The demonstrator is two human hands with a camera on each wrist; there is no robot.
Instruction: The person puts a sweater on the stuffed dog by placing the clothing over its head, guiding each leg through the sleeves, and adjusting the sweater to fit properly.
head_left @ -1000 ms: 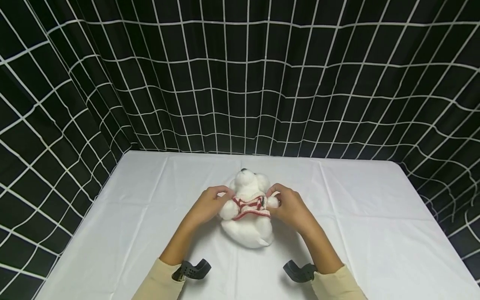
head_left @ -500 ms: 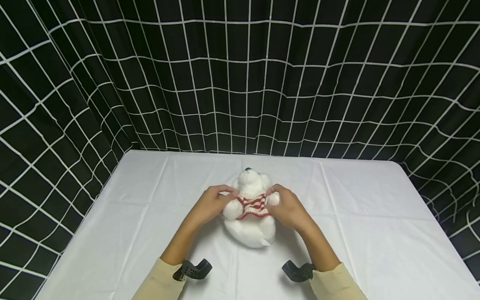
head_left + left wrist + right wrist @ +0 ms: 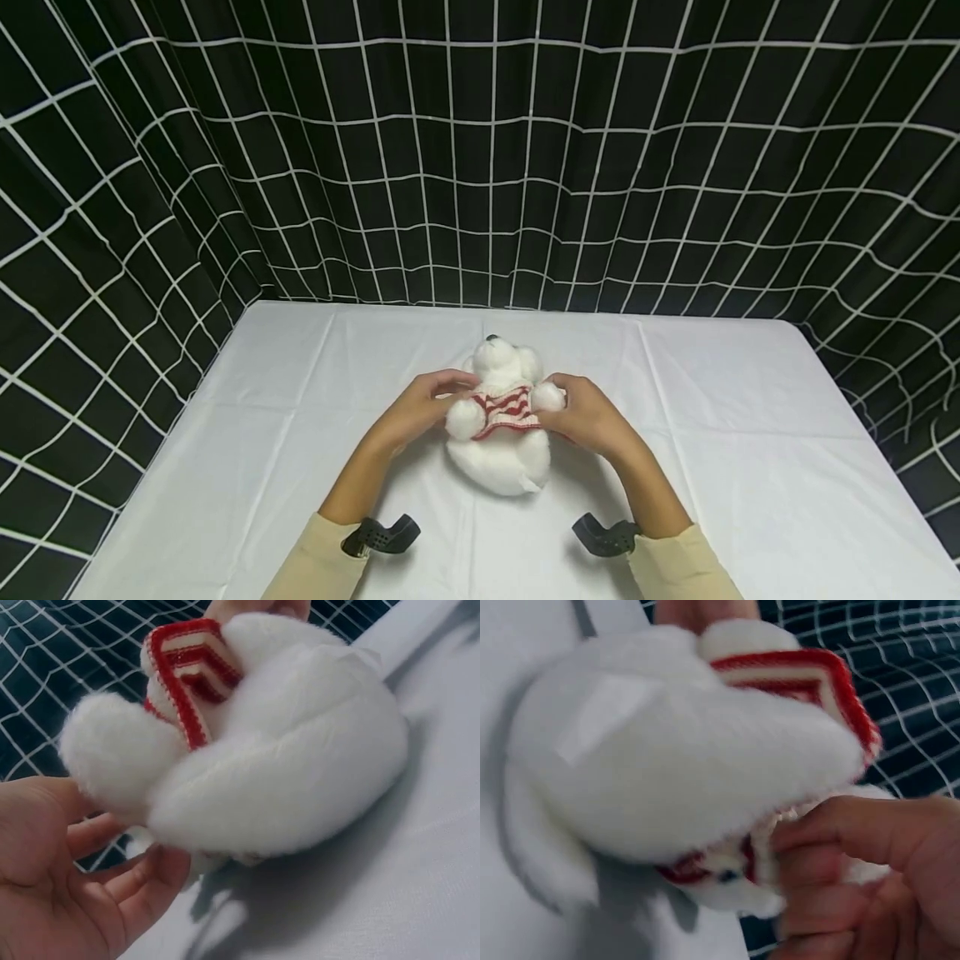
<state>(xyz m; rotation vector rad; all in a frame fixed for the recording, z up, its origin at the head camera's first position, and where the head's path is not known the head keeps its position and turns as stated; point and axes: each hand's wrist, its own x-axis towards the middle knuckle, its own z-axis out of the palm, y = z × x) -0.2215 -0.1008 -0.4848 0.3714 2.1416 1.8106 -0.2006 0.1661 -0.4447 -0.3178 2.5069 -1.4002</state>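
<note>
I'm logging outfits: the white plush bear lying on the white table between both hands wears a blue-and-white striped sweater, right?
Not quite: the sweater is red and white striped, as the head view shows. The white plush bear does lie on the white table between both hands.

Left hand (image 3: pixel 415 408), right hand (image 3: pixel 592 414) grip white plush bear (image 3: pixel 497 417) in striped sweater (image 3: pixel 507 408), on table (image 3: pixel 750 433).

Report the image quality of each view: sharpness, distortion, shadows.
Head view: sharp and evenly lit, with the grid curtain lines bowed by wide-angle distortion and soft shadows on the white tablecloth beside the plush bear. Left wrist view: the bear is crisp, the left hand slightly soft, a dark shadow beneath the bear. Right wrist view: close-up and blurry, with the right hand and striped sweater out of focus.
</note>
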